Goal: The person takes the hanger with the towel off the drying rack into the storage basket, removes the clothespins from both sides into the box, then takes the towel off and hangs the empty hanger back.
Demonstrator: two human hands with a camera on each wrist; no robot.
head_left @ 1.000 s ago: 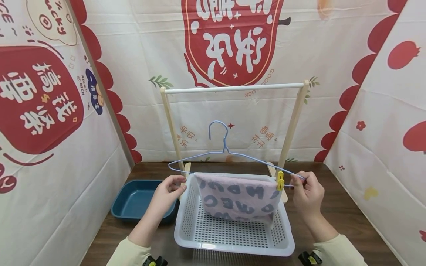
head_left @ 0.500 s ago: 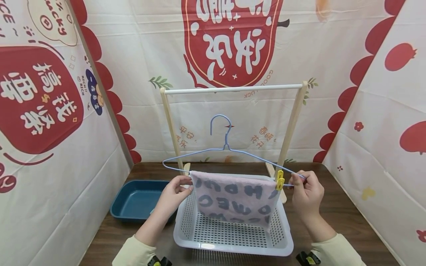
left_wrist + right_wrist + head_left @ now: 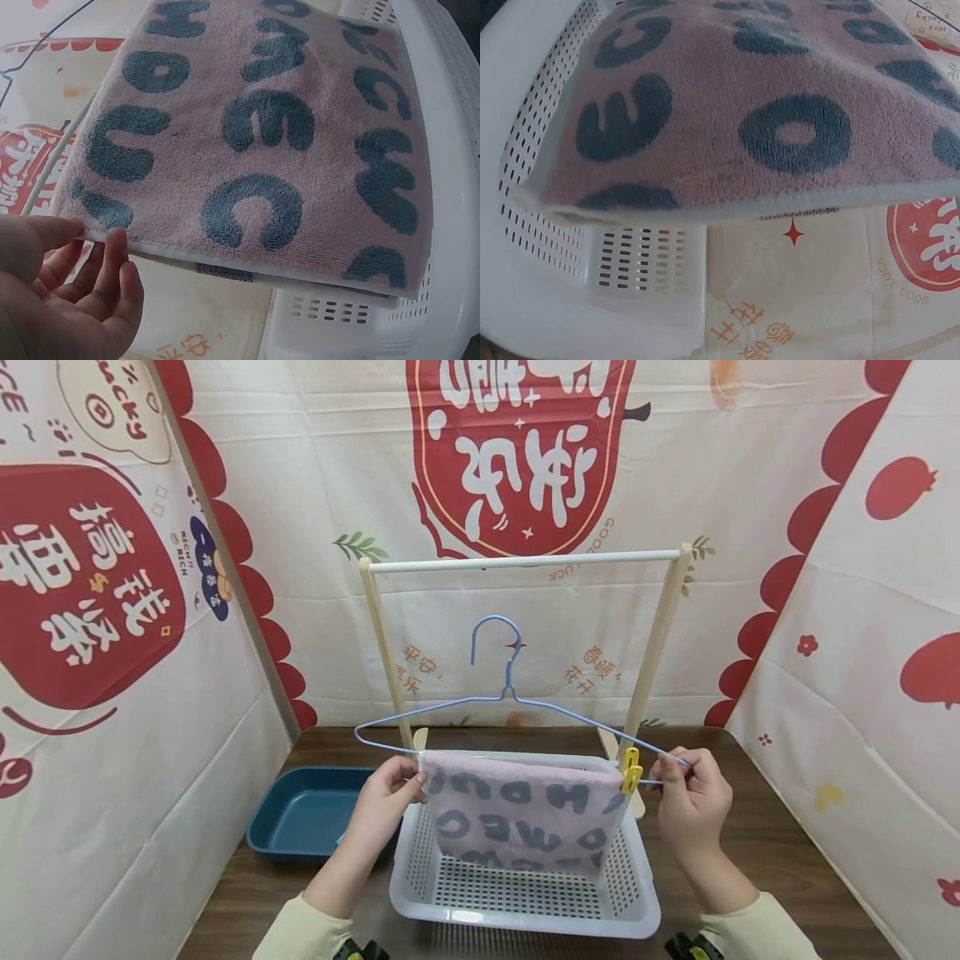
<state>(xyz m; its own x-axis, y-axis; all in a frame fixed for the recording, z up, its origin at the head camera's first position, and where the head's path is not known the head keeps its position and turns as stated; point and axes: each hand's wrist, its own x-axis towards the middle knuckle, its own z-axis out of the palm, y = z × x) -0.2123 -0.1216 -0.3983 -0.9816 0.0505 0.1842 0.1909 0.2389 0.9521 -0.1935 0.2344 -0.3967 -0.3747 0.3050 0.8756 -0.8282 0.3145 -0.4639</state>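
A pink towel [image 3: 517,814] with grey-blue letters hangs folded over the lower bar of a blue wire hanger [image 3: 457,702]. Near its right end a yellow clothespin [image 3: 632,770] clips the towel to the bar. My left hand [image 3: 384,800] pinches the towel's upper left corner between thumb and fingers; the left wrist view shows the towel [image 3: 247,142] edge at the fingertips. With my right hand [image 3: 696,797] I grip the hanger's right corner. The right wrist view shows the towel [image 3: 705,120] but not that hand. Under the towel stands a white perforated basket [image 3: 525,922].
Behind the hanger rises a wooden rack with a white crossbar [image 3: 525,561]. A dark teal tray [image 3: 300,814] sits on the brown table [image 3: 780,868] at the left. Printed cloth walls [image 3: 315,485] enclose the table at the back and both sides.
My left hand has first moved right to the towel's corner, then back left with it, stretching the towel along the bar. The hanger has risen slightly and shifted left.
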